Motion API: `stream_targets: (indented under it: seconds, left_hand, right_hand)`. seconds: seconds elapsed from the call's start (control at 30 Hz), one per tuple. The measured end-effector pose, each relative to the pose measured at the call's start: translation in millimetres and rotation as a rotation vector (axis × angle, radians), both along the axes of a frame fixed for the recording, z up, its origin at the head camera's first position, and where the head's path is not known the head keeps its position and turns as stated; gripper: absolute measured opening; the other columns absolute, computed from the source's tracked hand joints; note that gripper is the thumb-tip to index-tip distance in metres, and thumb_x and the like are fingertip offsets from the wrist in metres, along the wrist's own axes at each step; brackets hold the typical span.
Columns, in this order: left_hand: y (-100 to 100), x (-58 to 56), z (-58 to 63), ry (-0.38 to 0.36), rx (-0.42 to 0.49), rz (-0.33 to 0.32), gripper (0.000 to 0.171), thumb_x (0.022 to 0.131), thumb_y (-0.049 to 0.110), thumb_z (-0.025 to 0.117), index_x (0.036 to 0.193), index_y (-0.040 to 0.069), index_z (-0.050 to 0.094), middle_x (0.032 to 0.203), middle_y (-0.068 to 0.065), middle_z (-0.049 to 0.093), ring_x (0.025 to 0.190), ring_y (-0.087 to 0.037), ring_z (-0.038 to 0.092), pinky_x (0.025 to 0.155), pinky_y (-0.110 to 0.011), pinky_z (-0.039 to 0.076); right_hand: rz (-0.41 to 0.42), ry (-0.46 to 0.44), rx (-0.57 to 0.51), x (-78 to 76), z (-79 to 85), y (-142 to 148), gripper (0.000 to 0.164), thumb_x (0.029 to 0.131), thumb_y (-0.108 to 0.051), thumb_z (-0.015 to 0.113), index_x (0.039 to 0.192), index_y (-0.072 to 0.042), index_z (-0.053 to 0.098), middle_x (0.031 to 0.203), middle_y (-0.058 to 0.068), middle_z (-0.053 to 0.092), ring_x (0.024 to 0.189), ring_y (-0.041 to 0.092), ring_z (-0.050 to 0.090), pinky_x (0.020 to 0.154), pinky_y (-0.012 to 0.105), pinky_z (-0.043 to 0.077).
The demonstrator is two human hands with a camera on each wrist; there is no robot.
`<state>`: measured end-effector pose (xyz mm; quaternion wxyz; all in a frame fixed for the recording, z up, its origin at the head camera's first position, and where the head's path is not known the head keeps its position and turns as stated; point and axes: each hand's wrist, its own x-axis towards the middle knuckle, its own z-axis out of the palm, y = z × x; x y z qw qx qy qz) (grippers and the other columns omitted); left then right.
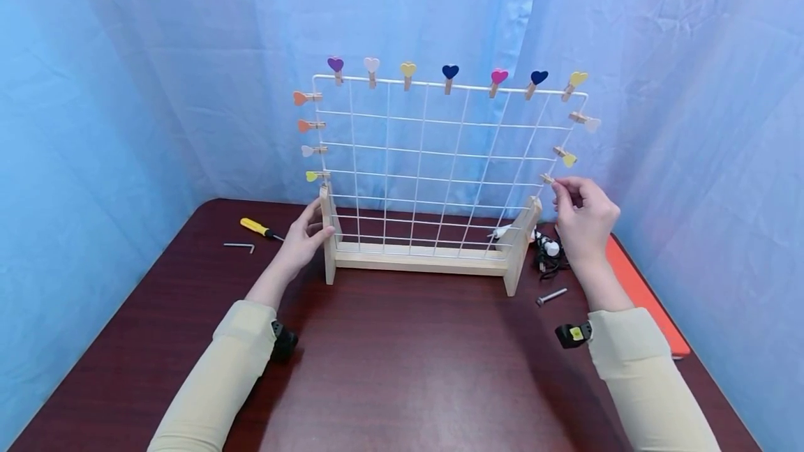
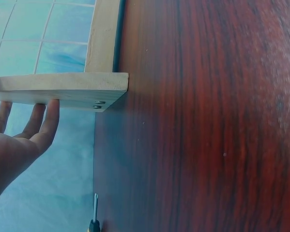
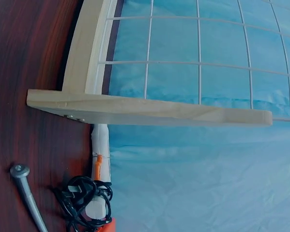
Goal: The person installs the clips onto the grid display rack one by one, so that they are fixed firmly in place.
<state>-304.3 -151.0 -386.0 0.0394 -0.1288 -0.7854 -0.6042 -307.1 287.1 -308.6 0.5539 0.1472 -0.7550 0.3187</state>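
A white wire grid (image 1: 402, 152) stands upright in a wooden stand (image 1: 421, 266). Small heart clothespins, among them a purple one (image 1: 336, 65) and a yellow one (image 1: 569, 159), are clipped along its top and sides. My right hand (image 1: 587, 215) pinches a small wooden clothespin (image 1: 548, 178) at the grid's lower right edge, above the stand's right upright; its heart end is hidden by my fingers. With the left hand (image 1: 301, 239) I hold the stand's left upright (image 2: 62, 82), thumb at its front edge and fingers against its outer face.
On the left lie a yellow screwdriver (image 1: 254, 227) and a hex key (image 1: 240, 245). To the right are a bolt (image 1: 553, 296), a black cable (image 3: 77, 203), a white glue gun (image 3: 100, 140) partly behind the stand, and an orange-red flat object (image 1: 647, 298). Blue curtains surround the dark table (image 1: 402, 368).
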Motion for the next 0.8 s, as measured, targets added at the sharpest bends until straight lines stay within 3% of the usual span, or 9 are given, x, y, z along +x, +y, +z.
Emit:
stream_targets:
  seconds: [0.17, 0.33, 0.5, 0.63, 0.8]
  left_hand:
    - [-1.0, -2.9, -2.5, 0.005, -0.003, -0.002, 0.064, 0.089, 0.009, 0.052, 0.143, 0.011, 0.017, 0.135, -0.025, 0.034, 0.120, -0.043, 0.037, 0.091, -0.054, 0.038]
    - [-4.4, -17.0, -13.9, 0.009, 0.001, 0.009, 0.065, 0.089, 0.013, 0.053, 0.143, 0.014, 0.017, 0.136, -0.023, 0.034, 0.120, -0.042, 0.037, 0.092, -0.053, 0.038]
    - [-5.6, -26.4, -21.7, 0.028, -0.054, 0.026, 0.065, 0.089, 0.018, 0.054, 0.143, 0.019, 0.018, 0.137, -0.019, 0.034, 0.119, -0.039, 0.040, 0.090, -0.051, 0.041]
    - [-6.8, -20.8, -17.4, 0.051, -0.076, 0.038, 0.064, 0.088, 0.019, 0.056, 0.142, 0.021, 0.021, 0.138, -0.017, 0.034, 0.117, -0.038, 0.043, 0.085, -0.050, 0.044]
    - [-13.5, 2.2, 5.2, 0.087, -0.080, 0.017, 0.061, 0.087, 0.012, 0.056, 0.140, 0.016, 0.025, 0.136, -0.018, 0.036, 0.115, -0.040, 0.045, 0.083, -0.051, 0.045]
  right_hand:
    - [-0.003, -0.009, 0.007, -0.6, -0.9, -0.6, 0.008, 0.079, -0.009, 0.066, 0.083, -0.003, 0.069, 0.069, 0.009, 0.066, 0.057, -0.001, 0.052, 0.056, 0.003, 0.036]
    - [-0.016, -0.040, 0.018, -2.3, 2.8, 0.1, 0.013, 0.079, -0.015, 0.067, 0.088, -0.006, 0.070, 0.076, 0.007, 0.068, 0.062, 0.011, 0.058, 0.062, 0.003, 0.039]
    - [0.000, -0.071, -0.007, -1.1, 3.9, 2.0, 0.021, 0.075, -0.018, 0.071, 0.095, -0.009, 0.069, 0.085, 0.005, 0.068, 0.067, 0.009, 0.058, 0.063, 0.002, 0.040]
    - [0.013, -0.074, -0.009, 2.9, 6.7, 1.1, 0.024, 0.073, -0.017, 0.074, 0.095, -0.009, 0.069, 0.083, 0.005, 0.067, 0.067, 0.006, 0.055, 0.061, 0.001, 0.039]
    - [0.034, -0.087, 0.004, 15.1, 14.6, -3.5, 0.024, 0.071, -0.014, 0.075, 0.094, -0.010, 0.069, 0.081, 0.005, 0.067, 0.067, 0.006, 0.055, 0.062, 0.001, 0.039]
